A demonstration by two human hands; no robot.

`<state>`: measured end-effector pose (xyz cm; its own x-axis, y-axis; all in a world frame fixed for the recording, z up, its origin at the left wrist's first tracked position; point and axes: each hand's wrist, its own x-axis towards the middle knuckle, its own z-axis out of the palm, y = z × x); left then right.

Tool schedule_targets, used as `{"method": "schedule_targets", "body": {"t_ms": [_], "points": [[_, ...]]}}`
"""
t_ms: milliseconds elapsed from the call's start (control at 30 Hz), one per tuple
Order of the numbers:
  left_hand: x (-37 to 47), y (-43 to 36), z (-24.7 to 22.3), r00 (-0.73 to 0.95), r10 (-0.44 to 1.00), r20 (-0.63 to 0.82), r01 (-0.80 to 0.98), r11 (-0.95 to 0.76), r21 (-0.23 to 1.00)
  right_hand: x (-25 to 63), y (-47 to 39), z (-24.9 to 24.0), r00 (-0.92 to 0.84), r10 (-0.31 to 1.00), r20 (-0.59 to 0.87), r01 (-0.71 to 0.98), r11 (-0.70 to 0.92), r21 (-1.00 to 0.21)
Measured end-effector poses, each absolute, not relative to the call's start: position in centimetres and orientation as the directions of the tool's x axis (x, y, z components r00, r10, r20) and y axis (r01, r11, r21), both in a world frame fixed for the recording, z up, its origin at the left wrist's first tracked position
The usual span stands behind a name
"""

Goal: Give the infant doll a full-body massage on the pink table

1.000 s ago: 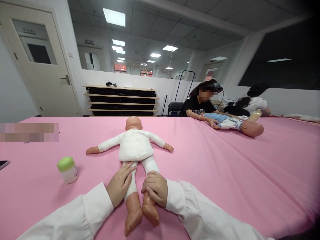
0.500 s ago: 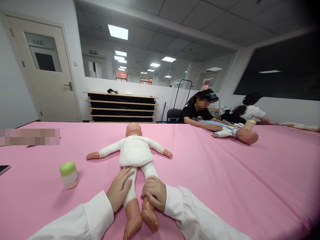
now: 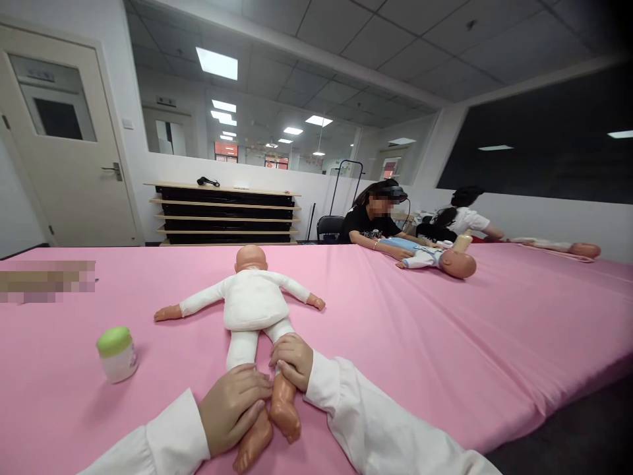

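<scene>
A baby doll with a white cloth body and brown plastic head, hands and lower legs lies stretched out in front of me, head away, arms spread. No face shows on it; it seems to lie on its front. My left hand is wrapped over the lower part of its left-side leg, covering the ankle area, fingers bent and close together. Around the other leg, near the knee, my right hand is closed, with the brown calf and foot showing below it. Both hands touch the doll.
A green-lidded jar stands left on the pink table cover. Across the table, a person handles another doll in blue and white, near a bottle. Farther right are another person and a doll.
My left hand has slid down the doll's leg from the thigh to the lower leg. My right hand stays around the other leg. The view has turned slightly right.
</scene>
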<state>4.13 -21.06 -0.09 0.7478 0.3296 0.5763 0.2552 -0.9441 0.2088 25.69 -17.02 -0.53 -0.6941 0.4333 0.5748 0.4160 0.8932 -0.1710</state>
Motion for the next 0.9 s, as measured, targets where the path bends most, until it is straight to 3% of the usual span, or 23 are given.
{"method": "schedule_targets", "body": {"t_ms": [100, 200, 300, 400, 700, 900], "points": [[4.0, -20.8, -0.2, 0.71, 0.317, 0.629, 0.259, -0.948, 0.185, 25.8, -17.1, -0.4, -0.673, 0.412, 0.614, 0.408, 0.899, -0.156], [3.8, -19.7, -1.0, 0.603, 0.433, 0.67, 0.426, -0.885, 0.188, 26.2, -17.4, 0.2, -0.649, 0.417, 0.636, 0.443, 0.887, -0.13], [3.6, -18.4, -1.8, 0.454, 0.59, 0.668, 0.596, -0.758, 0.264, 26.6, -17.3, 0.4, -0.591, 0.507, 0.627, 0.547, 0.824, -0.151], [3.7, -17.7, -2.2, 0.411, 0.676, 0.612, 0.647, -0.689, 0.327, 26.8, -16.6, -0.3, -0.508, 0.598, 0.62, 0.622, 0.753, -0.217], [3.8, -18.7, -0.6, 0.542, 0.649, 0.533, 0.514, -0.758, 0.401, 27.3, -16.3, -0.4, -0.638, 0.608, 0.473, 0.558, 0.788, -0.26], [4.1, -20.5, 0.9, 0.671, 0.513, 0.535, 0.351, -0.856, 0.38, 26.3, -17.9, -0.1, -0.785, 0.464, 0.41, 0.423, 0.885, -0.192]]}}
